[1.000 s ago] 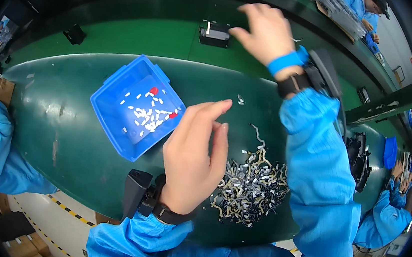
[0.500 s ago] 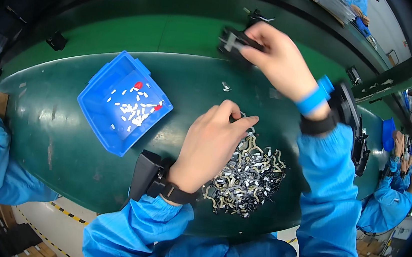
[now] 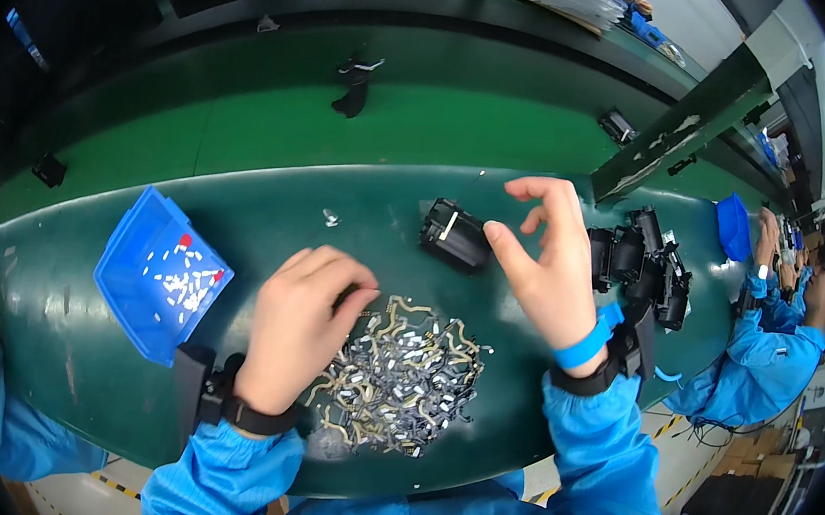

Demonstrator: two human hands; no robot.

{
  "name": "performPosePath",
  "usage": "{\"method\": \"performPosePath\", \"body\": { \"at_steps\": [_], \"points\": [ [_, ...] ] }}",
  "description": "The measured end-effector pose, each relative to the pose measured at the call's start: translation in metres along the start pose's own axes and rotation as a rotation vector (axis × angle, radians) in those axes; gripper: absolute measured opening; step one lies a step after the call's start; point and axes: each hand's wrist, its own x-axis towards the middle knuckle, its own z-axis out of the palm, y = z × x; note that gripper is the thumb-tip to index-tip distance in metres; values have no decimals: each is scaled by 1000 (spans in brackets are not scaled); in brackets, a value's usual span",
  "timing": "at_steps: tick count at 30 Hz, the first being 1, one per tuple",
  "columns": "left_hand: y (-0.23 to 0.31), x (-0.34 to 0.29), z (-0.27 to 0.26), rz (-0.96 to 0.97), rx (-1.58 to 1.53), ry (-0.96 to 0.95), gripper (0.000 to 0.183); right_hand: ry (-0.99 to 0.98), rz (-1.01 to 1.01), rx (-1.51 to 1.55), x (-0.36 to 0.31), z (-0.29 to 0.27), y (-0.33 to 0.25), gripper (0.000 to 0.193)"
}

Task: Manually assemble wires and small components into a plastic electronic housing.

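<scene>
Near the middle of the green table lies a black plastic housing (image 3: pixel 458 242) with a pale strip on top. Just right of it is my right hand (image 3: pixel 552 267), fingers spread and holding nothing, the thumb tip close to the housing. My left hand (image 3: pixel 305 322) is closed in a pinch at the upper left edge of a pile of small flex cables with connectors (image 3: pixel 405 377), tan, black and white. Whatever its fingertips may hold is hidden or too small to name.
A blue bin (image 3: pixel 126 283) with small white pieces and red bits stands at the left. Several black housings (image 3: pixel 624 255) are grouped at the right, near a green post (image 3: pixel 682 130). A black part (image 3: pixel 353 90) lies beyond the table. Co-workers sit at both sides.
My right hand has come down from beyond the table's far edge and let go of the black housing, which now rests on the table. My left hand stays pinched. The view has shifted.
</scene>
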Motion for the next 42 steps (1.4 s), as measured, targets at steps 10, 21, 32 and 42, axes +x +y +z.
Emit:
{"method": "performPosePath", "body": {
  "at_steps": [10,21,32,42],
  "points": [
    [25,-9,-11,61,16,9,24,-476,238,535,-42,29,-42,13],
    [34,-17,-6,7,30,231,32,-511,190,563,-48,28,-33,10],
    [26,-25,2,-373,-544,48,11,-448,403,1023,-64,40,-31,10],
    [21,-29,-3,-461,-742,3,13,-446,408,988,-67,44,-32,11]
  ]
}}
